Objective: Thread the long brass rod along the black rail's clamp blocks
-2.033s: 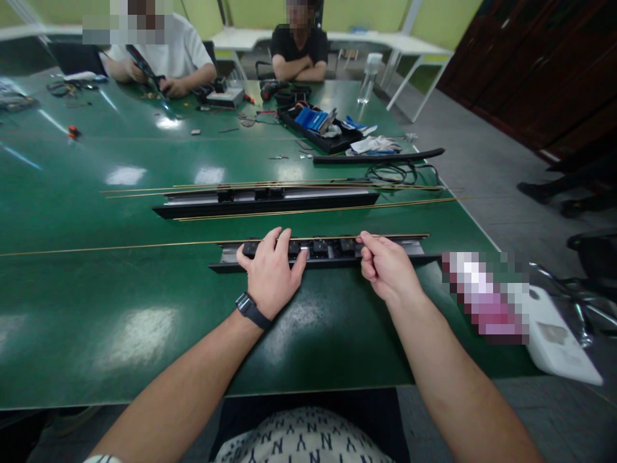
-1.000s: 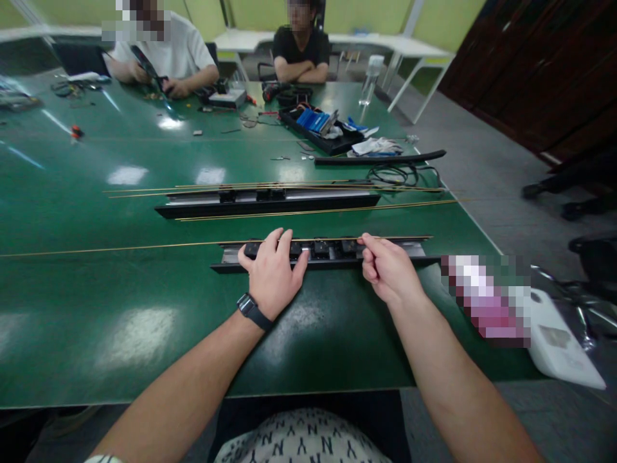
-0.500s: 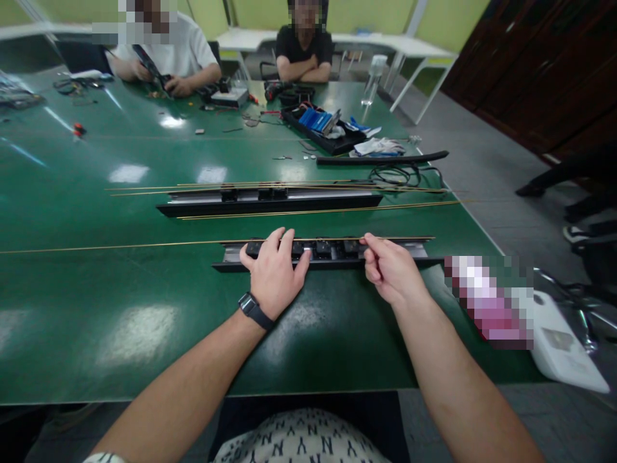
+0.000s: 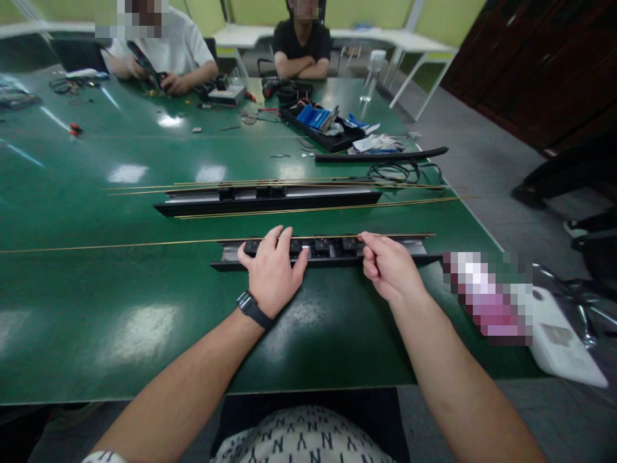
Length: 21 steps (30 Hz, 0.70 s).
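The near black track rail (image 4: 322,252) lies lengthwise on the green worktop (image 4: 120,302), close to the person's edge, with a row of small black blocks (image 4: 332,245) seated in its channel. A thin brass rod (image 4: 120,244) runs along the rail's far side and well out past its left end. The left hand (image 4: 272,270) lies flat and spread over the rail's left-middle, fingers draped across the blocks, pressing down rather than closed around anything. The right hand (image 4: 388,267) has thumb and forefinger pinched shut on the rod at the blocks' right end. To do this well, I judge the left hand should pin the rail firmly while the right keeps the rod level and in line with the channel, so it does not bow. Beyond lies a second rail (image 4: 267,200) among more brass rods (image 4: 313,210).
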Each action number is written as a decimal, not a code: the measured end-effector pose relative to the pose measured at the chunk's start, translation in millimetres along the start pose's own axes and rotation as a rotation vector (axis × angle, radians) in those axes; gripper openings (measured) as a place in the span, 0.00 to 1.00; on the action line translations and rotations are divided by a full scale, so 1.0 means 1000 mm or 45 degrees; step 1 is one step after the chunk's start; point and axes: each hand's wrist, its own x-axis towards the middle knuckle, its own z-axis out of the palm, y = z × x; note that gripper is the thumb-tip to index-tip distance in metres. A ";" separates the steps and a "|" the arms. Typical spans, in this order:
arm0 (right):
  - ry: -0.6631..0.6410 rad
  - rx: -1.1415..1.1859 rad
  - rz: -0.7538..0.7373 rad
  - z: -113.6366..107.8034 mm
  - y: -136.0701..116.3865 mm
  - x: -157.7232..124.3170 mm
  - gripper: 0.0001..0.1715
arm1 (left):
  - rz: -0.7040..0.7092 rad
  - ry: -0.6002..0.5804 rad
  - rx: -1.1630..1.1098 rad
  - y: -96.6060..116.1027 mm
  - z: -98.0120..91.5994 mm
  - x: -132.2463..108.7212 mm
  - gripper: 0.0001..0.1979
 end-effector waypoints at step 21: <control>-0.036 -0.009 0.000 -0.004 -0.001 0.000 0.12 | -0.014 -0.017 0.006 0.001 0.000 0.000 0.23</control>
